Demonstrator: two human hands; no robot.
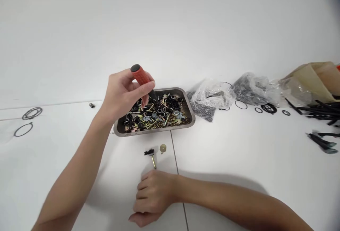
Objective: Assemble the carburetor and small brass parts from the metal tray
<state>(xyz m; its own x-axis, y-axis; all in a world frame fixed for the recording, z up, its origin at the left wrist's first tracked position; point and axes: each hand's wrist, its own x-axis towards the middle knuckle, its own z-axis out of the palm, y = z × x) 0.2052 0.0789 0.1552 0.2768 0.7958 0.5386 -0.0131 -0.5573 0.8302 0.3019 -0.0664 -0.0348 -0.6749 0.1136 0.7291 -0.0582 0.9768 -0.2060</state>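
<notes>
My left hand (124, 91) is closed around the red handle of a screwdriver (142, 76), held tilted over a metal tray (190, 112). Its dark lower end points down among the mixed small parts (159, 114) in the tray: black rings, brass-coloured screws and pins, and grey pieces. Near the table's front, my right hand (154, 195) rests in a fist with the back up, so whatever its fingers hold, if anything, is hidden. Just beyond its knuckles lies a small black fitting with a brass-coloured rod (152, 156). Beside that is a small round yellowish piece (163, 148).
Bubble-wrap bags (212, 96) lie right of the tray, with black rubber rings (268, 108) further along. Black sticks (318, 110) and a tan container (316, 79) stand at the far right. Dark loops (32, 113) and a small dark part (91, 105) are on the left.
</notes>
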